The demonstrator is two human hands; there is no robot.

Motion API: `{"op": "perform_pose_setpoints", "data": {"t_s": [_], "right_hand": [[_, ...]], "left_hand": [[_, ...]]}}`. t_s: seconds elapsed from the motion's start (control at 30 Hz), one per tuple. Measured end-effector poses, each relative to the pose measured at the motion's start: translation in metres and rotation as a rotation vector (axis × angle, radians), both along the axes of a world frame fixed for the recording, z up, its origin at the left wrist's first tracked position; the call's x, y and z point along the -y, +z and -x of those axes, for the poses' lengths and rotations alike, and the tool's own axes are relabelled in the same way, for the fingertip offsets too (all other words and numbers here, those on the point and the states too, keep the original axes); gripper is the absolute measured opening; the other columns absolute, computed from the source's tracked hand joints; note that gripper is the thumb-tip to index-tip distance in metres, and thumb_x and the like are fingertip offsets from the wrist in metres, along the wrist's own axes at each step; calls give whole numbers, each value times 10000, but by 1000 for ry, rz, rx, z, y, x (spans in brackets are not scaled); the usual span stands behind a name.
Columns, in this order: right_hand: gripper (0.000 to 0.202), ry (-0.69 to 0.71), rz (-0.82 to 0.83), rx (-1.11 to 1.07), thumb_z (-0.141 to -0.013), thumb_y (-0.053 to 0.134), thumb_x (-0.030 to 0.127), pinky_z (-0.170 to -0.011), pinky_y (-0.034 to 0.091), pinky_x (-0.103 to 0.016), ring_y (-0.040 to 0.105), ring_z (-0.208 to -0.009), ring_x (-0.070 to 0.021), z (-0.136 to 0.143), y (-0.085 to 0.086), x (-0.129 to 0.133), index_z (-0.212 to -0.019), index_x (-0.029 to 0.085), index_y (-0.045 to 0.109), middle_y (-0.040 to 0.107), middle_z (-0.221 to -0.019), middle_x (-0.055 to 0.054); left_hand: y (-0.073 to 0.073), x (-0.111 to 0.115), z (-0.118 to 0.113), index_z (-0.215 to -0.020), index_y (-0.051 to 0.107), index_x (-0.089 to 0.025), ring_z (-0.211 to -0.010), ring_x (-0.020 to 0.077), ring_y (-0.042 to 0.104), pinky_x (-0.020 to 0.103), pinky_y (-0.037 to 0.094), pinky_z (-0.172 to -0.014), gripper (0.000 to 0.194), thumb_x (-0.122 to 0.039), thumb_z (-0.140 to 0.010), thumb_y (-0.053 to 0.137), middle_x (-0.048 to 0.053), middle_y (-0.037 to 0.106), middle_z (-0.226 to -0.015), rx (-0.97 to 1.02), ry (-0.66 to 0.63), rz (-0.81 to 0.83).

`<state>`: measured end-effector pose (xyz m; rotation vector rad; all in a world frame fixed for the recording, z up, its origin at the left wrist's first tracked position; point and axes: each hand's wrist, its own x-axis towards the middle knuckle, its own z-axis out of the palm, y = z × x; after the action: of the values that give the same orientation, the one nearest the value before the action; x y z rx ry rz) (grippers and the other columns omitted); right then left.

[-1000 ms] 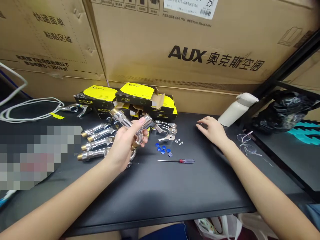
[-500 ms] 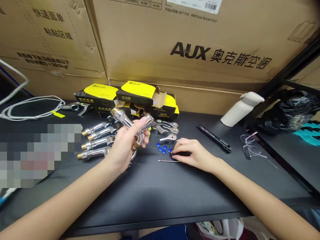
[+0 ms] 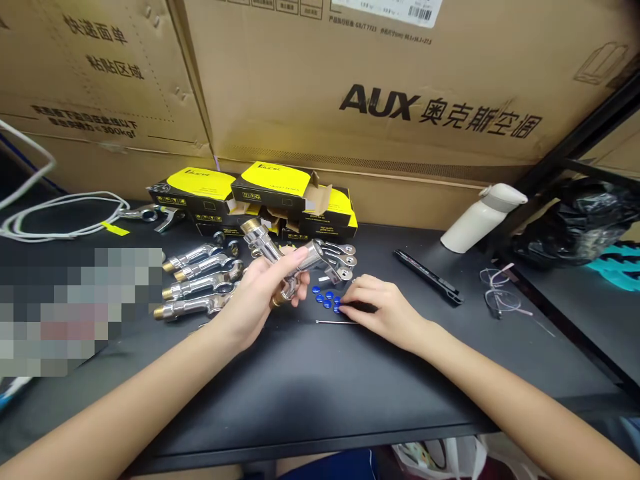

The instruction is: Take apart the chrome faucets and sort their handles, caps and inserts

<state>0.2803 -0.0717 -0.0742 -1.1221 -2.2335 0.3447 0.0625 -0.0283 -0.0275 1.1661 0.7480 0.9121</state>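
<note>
My left hand (image 3: 260,283) is wrapped round a chrome faucet (image 3: 267,243), held tilted above the table with its brass threaded end up and to the left. Several small round blue caps (image 3: 327,304) lie in a cluster on the table. At their right edge, the fingertips of my right hand (image 3: 377,303) are pinched together on one blue cap (image 3: 337,309), partly hidden by the fingers. A thin metal rod (image 3: 330,323) lies just below, its right end under my right hand. Chrome faucet handles (image 3: 345,261) rest behind the caps.
More chrome faucets (image 3: 195,288) lie in a row at left. Yellow and black boxes (image 3: 275,183) are stacked behind, before large cartons (image 3: 280,100). To the right are a black pen-like case (image 3: 429,277), glasses (image 3: 501,293) and a white bottle (image 3: 475,220).
My left hand has brought the faucet slightly right and down and turned it. The fingertips of my right hand have shifted slightly left, drawing a blue cap closer to the others.
</note>
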Motion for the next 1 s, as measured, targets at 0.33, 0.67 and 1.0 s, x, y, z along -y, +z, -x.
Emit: {"op": "perform_pose_setpoints", "data": {"t_s": [0.33, 0.67, 1.0], "right_hand": [[240, -13, 185, 149, -805, 643, 404, -605, 419, -258, 505, -648, -137, -13, 39, 17, -807, 171, 588, 562, -758, -21], [120, -2, 528, 308, -914, 479, 286, -684, 447, -281, 552, -737, -150, -25, 55, 26, -883, 193, 548, 598, -832, -19], [235, -138, -146, -179, -817, 587, 99, -503, 448, -245, 577, -565, -127, -19, 76, 61, -990, 247, 649, 643, -722, 1]], "left_hand": [[0, 5, 3, -806, 579, -167, -534, 130, 532, 245, 409, -511, 306, -435, -875, 446, 13, 572, -637, 98, -270, 12], [1, 5, 7, -718, 504, -161, -416, 118, 488, 252, 318, -465, 329, -478, -809, 498, -12, 527, -510, 101, -376, -40], [-5, 3, 6, -706, 522, -141, -434, 112, 491, 252, 354, -469, 320, -436, -829, 497, 8, 543, -567, 114, -388, -49]]}}
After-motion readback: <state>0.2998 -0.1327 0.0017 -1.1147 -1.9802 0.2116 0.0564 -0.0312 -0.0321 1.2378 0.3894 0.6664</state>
